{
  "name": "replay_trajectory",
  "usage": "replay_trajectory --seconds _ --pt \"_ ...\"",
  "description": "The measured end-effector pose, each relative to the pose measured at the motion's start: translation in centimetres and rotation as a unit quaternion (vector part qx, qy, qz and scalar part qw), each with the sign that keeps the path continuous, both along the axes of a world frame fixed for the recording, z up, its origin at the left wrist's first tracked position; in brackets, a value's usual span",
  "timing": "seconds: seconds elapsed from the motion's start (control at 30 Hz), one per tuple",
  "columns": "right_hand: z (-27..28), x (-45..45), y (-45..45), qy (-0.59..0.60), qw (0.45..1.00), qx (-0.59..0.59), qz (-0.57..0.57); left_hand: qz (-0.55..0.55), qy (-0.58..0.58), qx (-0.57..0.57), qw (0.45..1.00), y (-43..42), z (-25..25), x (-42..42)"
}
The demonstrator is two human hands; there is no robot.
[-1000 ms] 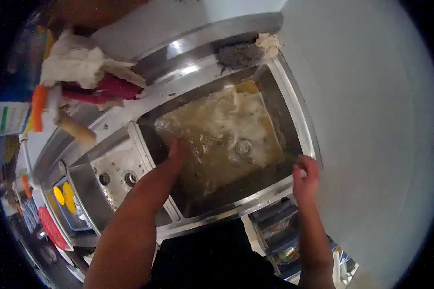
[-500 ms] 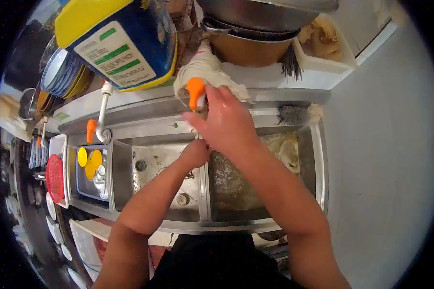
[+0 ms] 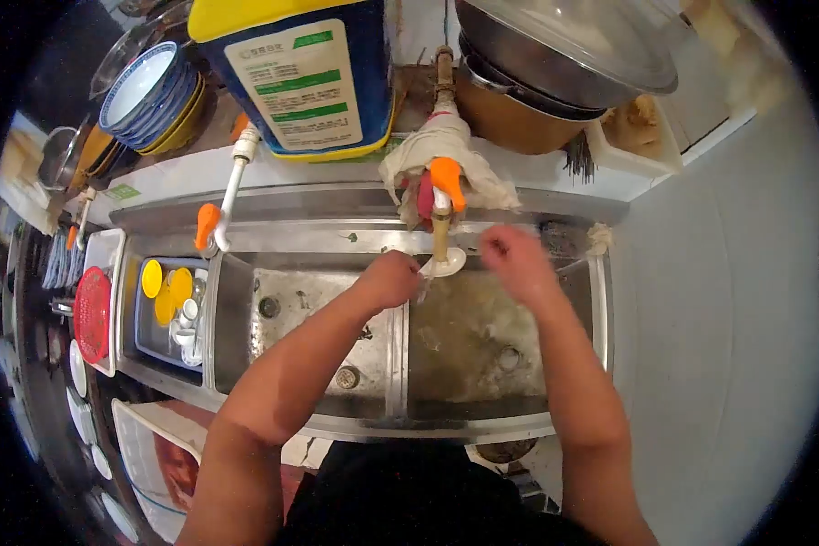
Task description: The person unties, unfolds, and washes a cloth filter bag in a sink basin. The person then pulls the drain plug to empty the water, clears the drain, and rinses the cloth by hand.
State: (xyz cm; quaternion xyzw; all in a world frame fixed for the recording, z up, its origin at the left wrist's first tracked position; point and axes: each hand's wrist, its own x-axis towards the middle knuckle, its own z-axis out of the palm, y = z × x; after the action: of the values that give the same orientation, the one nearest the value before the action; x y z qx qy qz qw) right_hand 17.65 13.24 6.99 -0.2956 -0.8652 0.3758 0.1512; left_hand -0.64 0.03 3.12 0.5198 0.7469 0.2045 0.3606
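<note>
My left hand (image 3: 393,278) is closed on a small white spoon (image 3: 445,263), held just below the mouth of the middle tap. The tap has an orange lever (image 3: 447,182) and a cloth (image 3: 439,146) wrapped around its pipe. To the right of the spoon, over the right basin (image 3: 464,364), is my right hand (image 3: 519,262). Its fingers are curled in, slightly blurred, with nothing visible in them, and it is apart from the tap. Murky water lies in the right basin, where a round drain (image 3: 510,358) shows.
The middle basin (image 3: 291,350) holds scraps. A blue-grey tub (image 3: 157,342) with yellow and white pieces sits on the left, beside a red colander (image 3: 92,314). Behind stand a blue jug (image 3: 305,86), stacked bowls (image 3: 146,96) and a large pot (image 3: 519,114). A wall (image 3: 701,318) bounds the right.
My right hand has come off the orange tap lever, moving down and right. The lever has turned. The white spoon now shows under the tap. The camera view has shifted.
</note>
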Motion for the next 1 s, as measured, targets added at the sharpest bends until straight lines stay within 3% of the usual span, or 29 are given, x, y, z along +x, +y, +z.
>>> replay_trajectory --seconds 0.03,0.13,0.17,0.2,0.23,0.27,0.33,0.37,0.4,0.47,0.53,0.57,0.63,0.67,0.73,0.77,0.83,0.9,0.97,1.0 --pt "-2.2 0.0 -0.4 -0.051 0.992 0.100 0.049 0.002 0.001 0.000 1.000 0.0 0.2 0.1" --pt "-6.3 -2.4 -2.3 -0.009 0.983 0.142 0.120 -0.018 0.034 -0.003 0.999 -0.1 0.6 0.5" --pt "-6.8 -2.8 -2.2 -0.007 0.982 0.142 0.121 -0.037 0.113 0.036 0.992 -0.7 0.5 0.4" --pt "-6.8 -3.3 -2.1 -0.058 0.985 0.021 0.158 -0.054 0.192 0.074 0.977 -1.4 0.3 0.3" --pt "-6.7 -3.9 -2.0 -0.108 0.970 -0.101 0.194 -0.051 0.193 0.072 0.977 -2.1 0.1 -0.4" --pt "-6.6 -4.1 -2.0 -0.106 0.969 -0.102 0.198 -0.061 0.140 0.036 0.988 -2.8 0.0 -1.1" --pt "-4.9 -4.3 -2.6 -0.114 0.931 -0.345 0.042 -0.070 0.086 -0.002 0.994 -3.8 0.0 -1.4" --pt "-5.6 -4.3 -2.8 -0.113 0.931 -0.345 0.043 0.002 0.002 -0.015 1.000 -4.4 -0.1 -1.2" --pt "-6.1 -4.2 -3.3 -0.034 0.961 -0.274 0.004 0.074 -0.082 -0.026 0.994 -4.7 0.4 -0.9" --pt "-6.7 -3.4 -3.5 0.085 0.983 -0.116 -0.113 0.122 -0.093 -0.037 0.988 -4.8 1.2 0.2" --pt "-2.6 -2.4 -3.2 0.173 0.959 -0.013 -0.225 0.144 -0.100 -0.097 0.980 -4.8 1.6 0.7" --pt "0.2 -2.1 -2.5 0.224 0.939 0.006 -0.259 0.122 -0.087 -0.051 0.987 -5.0 0.6 0.7" --pt "5.7 -3.1 -0.5 0.184 0.929 0.252 -0.199 0.107 -0.063 -0.019 0.992 -4.9 0.2 0.6" --pt "5.9 -3.9 1.4 0.186 0.928 0.254 -0.199 0.087 -0.036 0.012 0.995 -4.7 0.3 0.6" --pt "5.9 -5.0 4.1 0.015 0.930 0.365 -0.037 0.079 0.006 0.018 0.997 -4.2 0.4 0.6" --pt "6.2 -5.1 4.4 0.016 0.929 0.367 -0.036 0.071 0.047 0.021 0.996 -4.1 0.4 0.6" --pt "8.8 -5.3 3.9 0.190 0.947 0.225 -0.128 0.090 0.024 0.021 0.995 -4.4 1.3 0.6" --pt "10.9 -4.1 3.0 0.257 0.925 0.097 -0.262 0.111 0.000 0.020 0.994 -4.8 2.0 0.7" --pt "12.6 -1.5 2.9 0.384 0.888 0.116 -0.224 0.109 0.017 0.011 0.994 -5.0 2.4 0.6" --pt "13.5 -0.6 2.4 0.383 0.889 0.116 -0.224 0.109 0.016 0.011 0.994 -5.1 2.4 0.5"
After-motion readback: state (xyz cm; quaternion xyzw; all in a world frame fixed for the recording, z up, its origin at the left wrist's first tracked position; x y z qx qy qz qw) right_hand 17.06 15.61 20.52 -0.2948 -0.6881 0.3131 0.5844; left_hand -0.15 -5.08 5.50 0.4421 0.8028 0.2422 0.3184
